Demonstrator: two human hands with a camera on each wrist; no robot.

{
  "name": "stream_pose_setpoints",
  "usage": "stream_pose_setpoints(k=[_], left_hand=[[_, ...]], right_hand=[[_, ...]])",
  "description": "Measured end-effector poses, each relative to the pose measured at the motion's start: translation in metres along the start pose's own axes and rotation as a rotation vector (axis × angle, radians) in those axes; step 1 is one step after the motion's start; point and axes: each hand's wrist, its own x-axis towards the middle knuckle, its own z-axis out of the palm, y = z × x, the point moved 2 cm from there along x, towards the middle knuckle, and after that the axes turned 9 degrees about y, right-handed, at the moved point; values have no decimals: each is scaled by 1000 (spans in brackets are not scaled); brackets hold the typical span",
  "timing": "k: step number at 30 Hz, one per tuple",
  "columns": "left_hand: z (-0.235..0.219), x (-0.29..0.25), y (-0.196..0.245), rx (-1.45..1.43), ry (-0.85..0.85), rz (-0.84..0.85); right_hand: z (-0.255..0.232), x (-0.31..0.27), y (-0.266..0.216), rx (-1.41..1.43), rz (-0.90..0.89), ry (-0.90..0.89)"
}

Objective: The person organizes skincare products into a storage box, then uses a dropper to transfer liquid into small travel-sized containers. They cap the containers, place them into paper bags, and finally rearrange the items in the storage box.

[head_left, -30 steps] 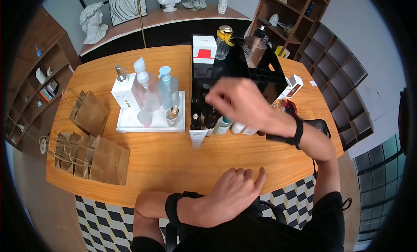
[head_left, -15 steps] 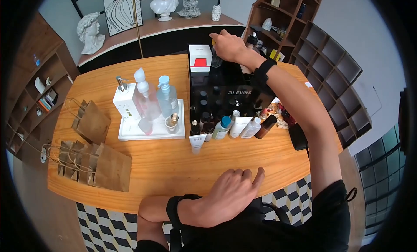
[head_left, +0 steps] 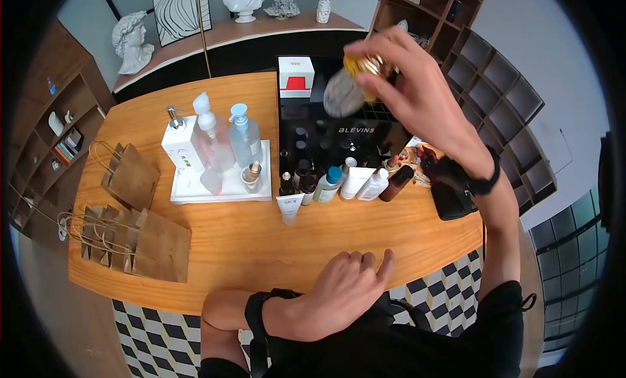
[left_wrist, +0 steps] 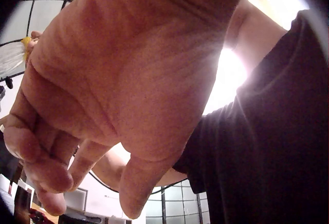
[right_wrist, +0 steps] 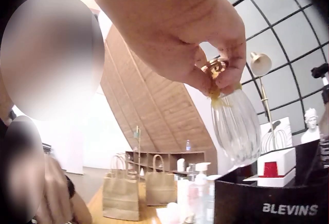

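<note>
My right hand (head_left: 420,75) pinches a ribbed clear glass bottle (head_left: 343,94) by its gold cap (right_wrist: 216,68), with a yellow ribbon round the neck. The bottle hangs tilted above the black BLEVINS organizer box (head_left: 313,114); its body is blurred in the head view. In the right wrist view, thumb and fingers curl round the cap and the ribbed glass (right_wrist: 236,129) points down. Near the table's front edge, my left hand (head_left: 349,296) holds nothing, its fingers loosely bent. A white box with a red front (head_left: 296,78) sits on the organizer's far left.
Several small bottles and a white tube (head_left: 289,205) line the organizer's front. A white tray (head_left: 222,197) with pump bottles (head_left: 242,137) stands to the left, paper bags (head_left: 160,244) beyond it. A black pouch (head_left: 453,199) lies at the right.
My right hand reached to the back of the organizer, took hold of the glass bottle there, and has lifted it nearer and to the right. The left hand stays put.
</note>
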Motion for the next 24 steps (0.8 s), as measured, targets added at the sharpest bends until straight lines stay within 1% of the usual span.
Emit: stream_pose_setpoints(k=[1,3,4,5,7,8,10,12,15,17,18,20,24], left_hand=[[0,0,1,0,-1,-1],[2,-1,2,10,-4,8],[3,-1,2,12,-4,5],[3,-1,2,16,-3,-2],[5,-1,3,15,-5,-11],[6,-1,3,16,-4,-7],[5,-1,2,18,-4,-6],[2,-1,2,-6,-27,-11],[5,-2,2,7,-14,6],[4,-2,2,-4,-17,0],[4,-2,2,-15,-18,-5],[4,-1,1,-17,-22,-8],[1,0,1,-25,-30,-6]], right_hand=[[-6,-9,-7,89,20,-66],[-7,-33,-16,178,-85,-133],[-6,-45,-26,244,12,-239],[-1,-58,-33,347,162,-348],[18,-83,-41,396,162,-421],[30,-98,-41,399,166,-422],[56,-126,-40,376,163,-504],[77,-144,-41,351,157,-513],[88,-146,-45,294,149,-543],[97,-147,-43,333,207,-525],[98,-145,-44,334,208,-524],[98,-141,-45,335,205,-433],[101,-138,-45,335,273,-482]])
